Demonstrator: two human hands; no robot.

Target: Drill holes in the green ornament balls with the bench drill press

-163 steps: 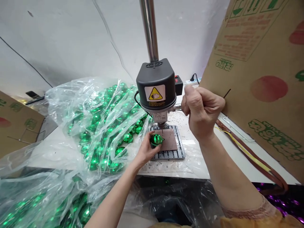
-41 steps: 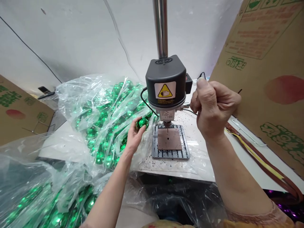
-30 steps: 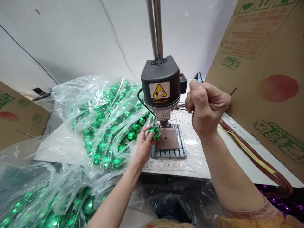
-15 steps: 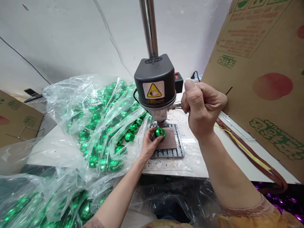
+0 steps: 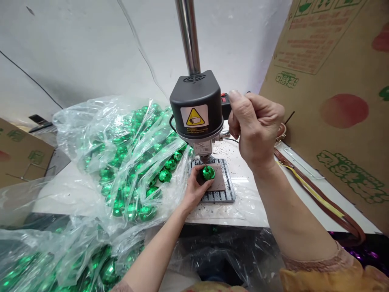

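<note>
My left hand (image 5: 196,184) has its thumb and fingers curved around a shiny green faceted ball (image 5: 208,173). That ball rests on a brown board (image 5: 219,183) on the slotted metal base (image 5: 217,197) of a small black drill press (image 5: 196,103). Directly above the ball is the thin drill bit; I cannot tell whether it touches. Raised to the right of the motor housing, my right hand (image 5: 257,127) is closed in a fist at the drill press lever, which it mostly hides.
Many green balls (image 5: 164,175) lie under clear plastic sheeting (image 5: 88,117) on the left. Dark shavings dot the white table (image 5: 246,207). A tall cardboard box (image 5: 343,134) and brown and yellow straps (image 5: 322,194) are at right. Another box (image 5: 24,154) stands far left.
The ball has shifted a little to the right and toward me, in my left hand. My right fist has risen slightly, and more of the drill bit shows above the ball.
</note>
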